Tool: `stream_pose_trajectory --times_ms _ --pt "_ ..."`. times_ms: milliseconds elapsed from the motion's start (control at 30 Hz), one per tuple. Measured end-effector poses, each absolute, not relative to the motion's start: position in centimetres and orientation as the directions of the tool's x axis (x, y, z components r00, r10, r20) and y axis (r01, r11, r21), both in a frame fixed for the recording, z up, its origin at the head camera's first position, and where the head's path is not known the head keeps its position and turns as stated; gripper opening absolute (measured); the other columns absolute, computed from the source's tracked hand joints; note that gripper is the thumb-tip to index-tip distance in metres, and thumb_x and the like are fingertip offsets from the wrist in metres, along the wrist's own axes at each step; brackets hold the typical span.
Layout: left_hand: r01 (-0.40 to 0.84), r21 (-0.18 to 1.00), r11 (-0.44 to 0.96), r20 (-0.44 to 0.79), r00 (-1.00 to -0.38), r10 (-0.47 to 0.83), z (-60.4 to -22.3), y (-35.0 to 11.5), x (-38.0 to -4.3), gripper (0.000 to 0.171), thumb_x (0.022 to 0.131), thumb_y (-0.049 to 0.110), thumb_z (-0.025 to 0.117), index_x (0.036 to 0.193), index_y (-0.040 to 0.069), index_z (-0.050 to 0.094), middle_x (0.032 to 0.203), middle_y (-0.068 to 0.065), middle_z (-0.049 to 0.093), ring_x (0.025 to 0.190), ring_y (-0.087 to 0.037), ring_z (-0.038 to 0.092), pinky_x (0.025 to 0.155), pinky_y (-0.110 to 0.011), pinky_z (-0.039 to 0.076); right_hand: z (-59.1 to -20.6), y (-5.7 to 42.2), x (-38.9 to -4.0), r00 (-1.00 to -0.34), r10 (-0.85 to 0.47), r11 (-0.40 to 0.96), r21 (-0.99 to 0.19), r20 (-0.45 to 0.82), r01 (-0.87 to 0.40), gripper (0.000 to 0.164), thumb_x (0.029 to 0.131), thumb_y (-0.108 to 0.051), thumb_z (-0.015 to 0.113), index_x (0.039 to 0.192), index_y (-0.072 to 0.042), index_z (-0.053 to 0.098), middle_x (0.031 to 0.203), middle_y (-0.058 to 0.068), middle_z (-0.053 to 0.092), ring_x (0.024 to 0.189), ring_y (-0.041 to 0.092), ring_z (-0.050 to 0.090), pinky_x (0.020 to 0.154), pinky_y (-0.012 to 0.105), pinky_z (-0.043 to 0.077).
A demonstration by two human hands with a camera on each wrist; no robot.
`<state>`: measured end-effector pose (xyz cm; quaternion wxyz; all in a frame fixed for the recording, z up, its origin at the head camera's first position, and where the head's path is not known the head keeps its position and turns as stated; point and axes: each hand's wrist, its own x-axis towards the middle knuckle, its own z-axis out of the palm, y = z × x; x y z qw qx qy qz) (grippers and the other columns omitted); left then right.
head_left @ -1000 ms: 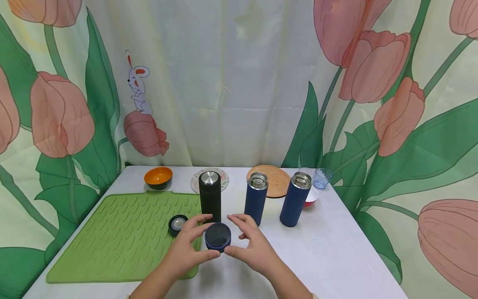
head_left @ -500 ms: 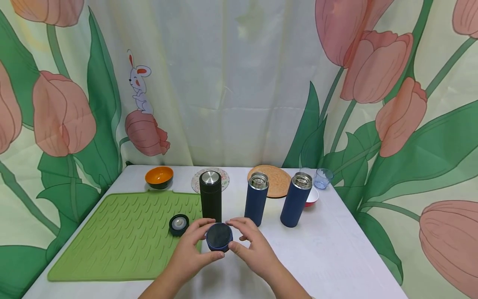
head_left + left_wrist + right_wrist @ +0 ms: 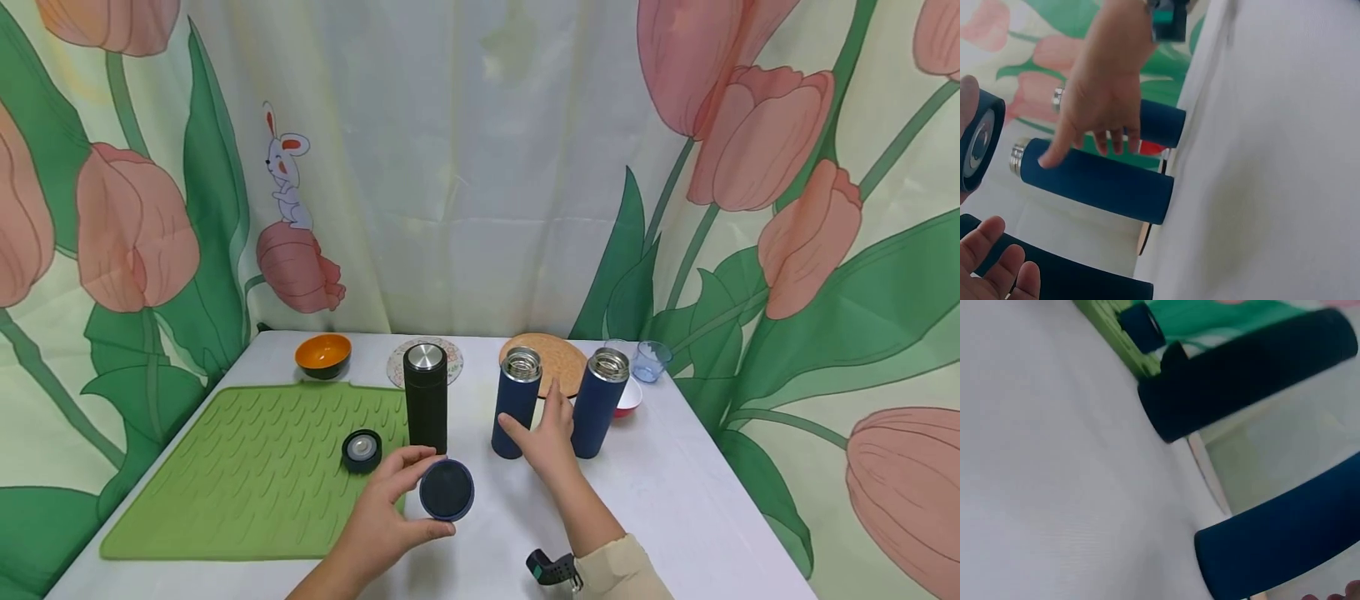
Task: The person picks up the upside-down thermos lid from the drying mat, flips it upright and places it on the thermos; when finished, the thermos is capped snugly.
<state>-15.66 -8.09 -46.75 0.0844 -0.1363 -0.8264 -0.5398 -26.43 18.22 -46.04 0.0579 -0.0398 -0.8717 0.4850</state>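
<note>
In the head view, my left hand [image 3: 386, 512] grips a round dark blue lid [image 3: 447, 490] between thumb and fingers, above the white table. The left wrist view shows the metal underside of that lid [image 3: 980, 145]. My right hand [image 3: 551, 442] reaches out with extended fingers, its thumb in front of the nearer blue thermos [image 3: 517, 392]; I cannot tell whether they touch. Just right of that hand stands a second blue thermos [image 3: 600, 412]. Both blue bottles have uncovered steel mouths. A black thermos [image 3: 427, 408] with a silver-topped cap stands behind the left hand.
A green mat [image 3: 247, 475] covers the table's left part, with a black lid [image 3: 362, 451] lying on it. Farther back are an orange bowl [image 3: 322, 354], a floral round mat [image 3: 397, 362], a round wooden board [image 3: 562, 358], a red-white bowl [image 3: 628, 400] and a clear glass [image 3: 651, 362].
My right hand has let go of the dark blue lid and moved away to the right, toward the blue thermoses. The left hand keeps the lid, which now tilts more toward the camera.
</note>
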Motion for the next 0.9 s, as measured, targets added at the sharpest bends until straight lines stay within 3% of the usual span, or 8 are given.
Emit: stream_pose_trajectory --times_ms 167,333,433,700,900 --pt "0.262 0.888 0.378 0.239 -0.965 0.106 -46.9 -7.7 -15.1 0.071 0.06 0.042 0.104 0.123 0.049 0.073 0.141 0.011 0.061 0.133 -0.02 0.052 0.101 -0.039 0.052 -47.0 18.5 -28.4 -0.99 0.131 0.523 -0.852 0.05 0.026 0.127 0.085 -0.064 0.081 0.173 -0.022 0.0 0.173 0.025 0.009 0.16 0.052 0.013 0.122 0.077 0.024" --pt "0.243 0.896 0.372 0.216 -0.97 0.111 -47.2 -7.5 -14.8 0.074 0.061 0.039 0.104 0.128 0.045 0.073 0.139 0.013 0.06 0.132 -0.018 0.053 0.099 -0.036 0.051 -47.2 18.8 -28.9 -0.992 0.112 0.502 -0.865 0.055 0.009 0.103 0.086 -0.061 0.081 0.167 -0.018 0.034 0.17 0.022 0.019 0.157 0.05 0.02 0.121 0.077 0.025" --pt "0.252 0.896 0.366 0.217 -0.967 0.135 -47.5 -7.3 -14.8 0.074 0.063 0.038 0.103 0.13 0.044 0.072 0.14 0.013 0.06 0.131 -0.017 0.054 0.099 -0.035 0.05 -47.3 18.9 -28.8 -0.992 0.124 0.499 -0.866 0.038 0.029 0.095 0.085 -0.063 0.082 0.159 -0.015 0.047 0.168 0.018 0.026 0.156 0.046 0.024 0.122 0.074 0.027" --pt "0.306 0.875 0.374 0.262 -0.951 0.165 -46.9 -4.9 -15.8 0.068 0.067 0.049 0.1 0.129 0.044 0.071 0.139 0.016 0.06 0.132 -0.015 0.056 0.102 -0.038 0.053 -47.7 18.8 -29.1 -0.99 0.127 0.54 -0.842 0.06 0.018 0.092 0.081 -0.064 0.085 0.151 -0.012 0.055 0.163 0.015 0.04 0.152 0.042 0.034 0.122 0.07 0.031" --pt "0.422 0.844 0.33 0.394 -0.906 0.151 -42.9 -1.4 -19.6 0.064 0.073 0.046 0.097 0.131 0.032 0.074 0.135 0.011 0.062 0.126 -0.013 0.06 0.098 -0.044 0.055 -47.6 18.8 -30.0 -0.988 0.127 0.574 -0.819 0.09 -0.001 0.083 0.083 -0.055 0.086 0.151 -0.016 0.058 0.159 0.012 0.047 0.148 0.038 0.039 0.122 0.064 0.034"
